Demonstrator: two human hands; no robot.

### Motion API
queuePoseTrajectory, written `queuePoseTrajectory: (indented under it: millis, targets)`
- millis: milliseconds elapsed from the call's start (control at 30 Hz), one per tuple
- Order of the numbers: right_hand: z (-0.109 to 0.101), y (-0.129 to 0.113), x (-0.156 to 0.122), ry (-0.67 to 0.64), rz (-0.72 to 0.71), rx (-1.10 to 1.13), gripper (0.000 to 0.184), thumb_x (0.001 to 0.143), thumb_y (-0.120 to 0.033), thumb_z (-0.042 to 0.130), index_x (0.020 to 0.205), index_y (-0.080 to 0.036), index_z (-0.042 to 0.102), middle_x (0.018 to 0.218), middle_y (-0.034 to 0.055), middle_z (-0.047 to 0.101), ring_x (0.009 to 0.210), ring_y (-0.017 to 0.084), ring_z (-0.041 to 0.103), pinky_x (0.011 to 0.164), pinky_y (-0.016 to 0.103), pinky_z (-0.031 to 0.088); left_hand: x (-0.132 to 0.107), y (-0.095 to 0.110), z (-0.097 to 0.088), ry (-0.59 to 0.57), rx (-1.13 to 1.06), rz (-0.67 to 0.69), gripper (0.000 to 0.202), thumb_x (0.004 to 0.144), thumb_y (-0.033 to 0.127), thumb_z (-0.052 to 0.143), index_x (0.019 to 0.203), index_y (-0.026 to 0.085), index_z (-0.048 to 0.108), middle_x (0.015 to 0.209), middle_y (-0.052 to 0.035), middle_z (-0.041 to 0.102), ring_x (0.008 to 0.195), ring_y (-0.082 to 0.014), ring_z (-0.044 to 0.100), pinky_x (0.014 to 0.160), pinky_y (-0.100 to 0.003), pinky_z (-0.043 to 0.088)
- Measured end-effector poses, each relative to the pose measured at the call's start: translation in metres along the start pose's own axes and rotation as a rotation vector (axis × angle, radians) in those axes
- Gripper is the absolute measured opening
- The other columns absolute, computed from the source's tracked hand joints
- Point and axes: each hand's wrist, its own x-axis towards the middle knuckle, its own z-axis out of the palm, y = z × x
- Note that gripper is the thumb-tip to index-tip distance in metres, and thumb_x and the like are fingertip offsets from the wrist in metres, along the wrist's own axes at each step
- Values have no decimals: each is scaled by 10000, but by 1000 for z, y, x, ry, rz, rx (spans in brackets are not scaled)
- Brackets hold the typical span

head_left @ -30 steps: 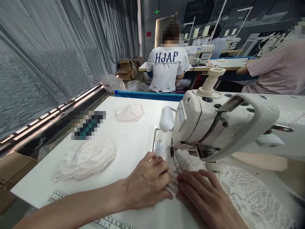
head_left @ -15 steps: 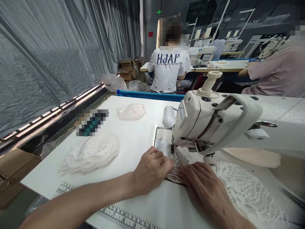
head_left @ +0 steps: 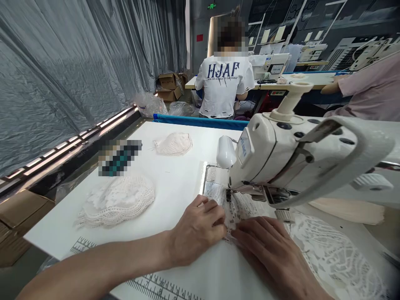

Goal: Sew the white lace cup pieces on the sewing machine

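White lace fabric (head_left: 233,212) runs under the presser foot (head_left: 229,195) of a white sewing machine (head_left: 265,154). Just in front of the foot, my left hand (head_left: 200,231) is closed, its curled fingers pinching the left edge of the lace. My right hand (head_left: 265,246) rests to the right with fingers pressed together on the same lace; its thumb is hidden. More openwork lace (head_left: 334,250) spreads over the table to the right of my right hand. The hands are close but apart, with a strip of lace between them.
A lace pile (head_left: 120,200) and a small pale lace piece (head_left: 174,144) lie on the white table (head_left: 178,179), left of the machine. A pixelated dark item (head_left: 120,160) lies behind the pile. Cardboard boxes (head_left: 21,221) stand on the left. Two people sit ahead at other machines.
The lace's lower border, stretched between my hands before, now shows less and lies closer to the foot. My left fingers have curled more. The camera view has shifted slightly.
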Motion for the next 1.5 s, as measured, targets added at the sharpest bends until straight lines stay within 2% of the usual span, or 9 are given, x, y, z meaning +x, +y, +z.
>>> queuePoseTrajectory:
  millis: [200, 367, 500, 867, 1067, 1167, 1267, 1400, 1500]
  targets:
    - [-4, 4, -4, -79, -39, -9, 294, 969, -201, 346, 958, -212, 641, 931, 52, 665, 859, 175, 569, 761, 337, 389, 0, 1, 4, 46, 80, 40, 213, 813, -18, 506, 682, 139, 569, 768, 7, 607, 729, -97, 524, 759, -292, 393]
    - [-2, 3, -3, -48, -53, 59, 360, 990, -195, 286, 960, -225, 643, 936, 33, 683, 895, 164, 583, 812, 344, 379, -1, 3, 4, 99, 111, 71, 234, 779, -41, 497, 633, 132, 555, 755, -1, 621, 710, -106, 527, 729, -296, 402]
    - [4, 2, -5, 24, -38, 97, 389, 1006, -221, 260, 934, -222, 642, 910, 19, 688, 880, 155, 588, 831, 339, 350, 0, 4, 2, 104, 108, 74, 212, 769, -40, 514, 655, 127, 578, 742, 1, 623, 691, -108, 523, 717, -297, 405]
    - [8, 5, -11, -6, -10, 72, 369, 1003, -223, 287, 965, -229, 654, 1002, 29, 684, 924, 171, 573, 819, 349, 341, 0, 5, 4, 99, 112, 30, 207, 811, -17, 510, 704, 134, 601, 774, -1, 635, 763, -111, 562, 743, -308, 404]
    - [5, 7, -10, -17, -31, 31, 357, 995, -189, 302, 976, -218, 657, 1014, 32, 682, 932, 169, 571, 806, 340, 351, -4, 4, 9, 87, 88, 51, 208, 801, -29, 513, 675, 124, 578, 896, -22, 639, 814, -113, 560, 776, -314, 414]
    - [2, 7, -8, -75, -58, 17, 351, 992, -178, 304, 996, -214, 653, 1036, 31, 676, 944, 162, 570, 820, 329, 349, -3, 3, 7, 89, 77, 77, 185, 812, -20, 514, 722, 117, 600, 854, -24, 640, 803, -115, 563, 773, -306, 419]
    - [2, 6, -6, -22, -67, 2, 362, 993, -179, 296, 986, -211, 657, 1015, 34, 687, 923, 163, 581, 818, 334, 348, 0, 4, 1, 70, 85, 81, 161, 841, 9, 506, 803, 119, 618, 808, -15, 634, 779, -113, 563, 756, -300, 422]
    - [4, 4, -4, 28, -73, -32, 268, 972, -270, 398, 951, -208, 658, 938, 22, 710, 850, 167, 604, 795, 335, 350, 1, 7, -7, 15, 67, 70, 140, 852, 32, 508, 838, 119, 616, 819, -14, 623, 788, -118, 560, 770, -309, 418]
    - [2, 5, -2, 68, -90, -116, 360, 947, -459, 401, 960, -198, 649, 933, 38, 717, 843, 189, 624, 807, 353, 341, 2, 8, -9, -21, 54, 60, 107, 866, 77, 512, 854, 119, 609, 826, -15, 617, 788, -127, 557, 767, -319, 414]
